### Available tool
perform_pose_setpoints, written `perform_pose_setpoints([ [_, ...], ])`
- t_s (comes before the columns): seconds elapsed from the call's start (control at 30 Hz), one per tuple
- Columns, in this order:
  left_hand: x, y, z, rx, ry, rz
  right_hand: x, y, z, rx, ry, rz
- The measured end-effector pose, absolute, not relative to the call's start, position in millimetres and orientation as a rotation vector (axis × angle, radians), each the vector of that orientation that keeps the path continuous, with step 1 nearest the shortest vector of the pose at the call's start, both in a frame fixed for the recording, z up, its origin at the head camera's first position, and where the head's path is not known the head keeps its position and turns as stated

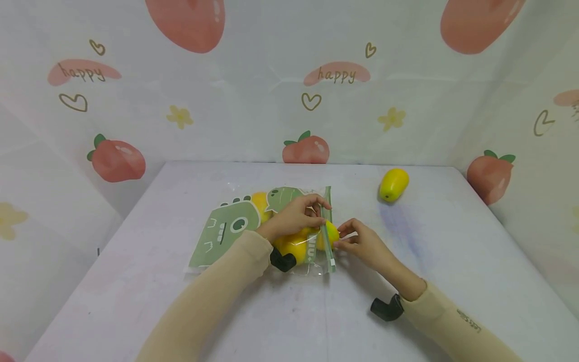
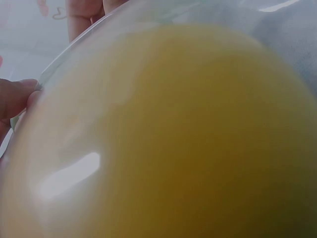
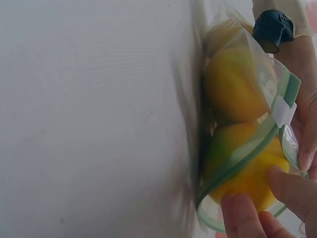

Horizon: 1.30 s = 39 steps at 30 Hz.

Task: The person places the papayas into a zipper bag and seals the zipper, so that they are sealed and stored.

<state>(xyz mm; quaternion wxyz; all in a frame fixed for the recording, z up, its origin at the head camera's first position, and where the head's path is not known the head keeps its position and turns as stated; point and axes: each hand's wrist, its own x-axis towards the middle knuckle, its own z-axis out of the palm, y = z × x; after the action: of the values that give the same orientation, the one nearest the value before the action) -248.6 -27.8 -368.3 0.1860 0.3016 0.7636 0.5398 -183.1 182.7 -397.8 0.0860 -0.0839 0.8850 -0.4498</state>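
A clear slider zip bag [image 1: 217, 236] with a green dinosaur print lies on the table, holding several yellow fruits that look like mangoes. My left hand [image 1: 296, 216] reaches across the bag and pinches its green-edged mouth. At that mouth sits a yellow mango [image 1: 333, 234], partly inside, with green and orange tints in the right wrist view. The fingertips and thumb of my right hand [image 1: 368, 246] hold its outer end. A yellow fruit [image 2: 208, 134] behind clear plastic fills most of the left wrist view. The white slider [image 3: 283, 111] is at one end of the green zip strip.
Another yellow mango [image 1: 394, 185] lies alone toward the back right of the white table [image 1: 289, 322]. Behind the table hangs a cloth backdrop [image 1: 253, 100] printed with peaches and hearts. A black wrist mount [image 1: 283, 260] hangs by the left cuff, over the bag.
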Motion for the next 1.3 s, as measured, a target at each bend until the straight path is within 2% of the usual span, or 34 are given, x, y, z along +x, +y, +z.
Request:
perform_pose_setpoints([
  [1.3, -250.9, -28.7, -369.3, 0.845, 2.123, 1.557, -180.3, 185.1, -393.6, -0.388, 2.523, -1.421],
])
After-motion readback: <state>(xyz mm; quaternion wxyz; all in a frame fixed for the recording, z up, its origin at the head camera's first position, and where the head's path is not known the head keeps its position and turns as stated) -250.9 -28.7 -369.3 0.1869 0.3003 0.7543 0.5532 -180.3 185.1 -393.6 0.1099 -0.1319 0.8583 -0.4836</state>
